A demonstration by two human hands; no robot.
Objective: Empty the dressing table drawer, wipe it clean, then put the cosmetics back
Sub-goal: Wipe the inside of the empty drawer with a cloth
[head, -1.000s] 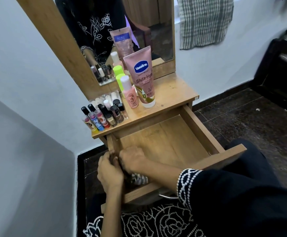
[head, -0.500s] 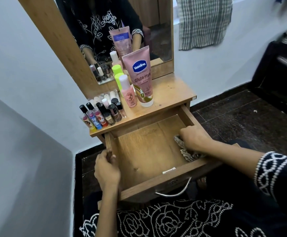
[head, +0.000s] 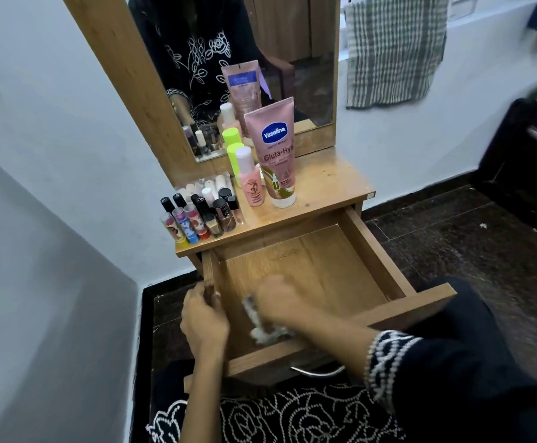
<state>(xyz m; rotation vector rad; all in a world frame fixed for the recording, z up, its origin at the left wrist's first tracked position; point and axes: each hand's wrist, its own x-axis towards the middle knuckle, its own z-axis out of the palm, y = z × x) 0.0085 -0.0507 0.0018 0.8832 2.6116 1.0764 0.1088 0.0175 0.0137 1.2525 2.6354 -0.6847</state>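
The wooden drawer [head: 372,251] of the dressing table is pulled out, its floor bare. My left hand [head: 203,318] grips the drawer's left wall near the front. My right hand [head: 276,302], blurred by motion, holds a pale patterned cloth [head: 262,330] down on the drawer floor at the front left. On the tabletop [head: 334,183] stand a pink Vaseline tube [head: 276,155], a small pink bottle [head: 250,183], a lime-green bottle [head: 233,155] and several nail polishes and lip balms [head: 200,215].
A mirror [head: 244,59] rises behind the cosmetics. White walls close in on the left. A checked towel [head: 392,49] hangs at the right, over a dark stone floor [head: 484,238]. The drawer's metal handle [head: 318,371] sits just above my lap.
My right hand has swept the cloth from the drawer's right side across to the front left. My left hand stays on the left wall.
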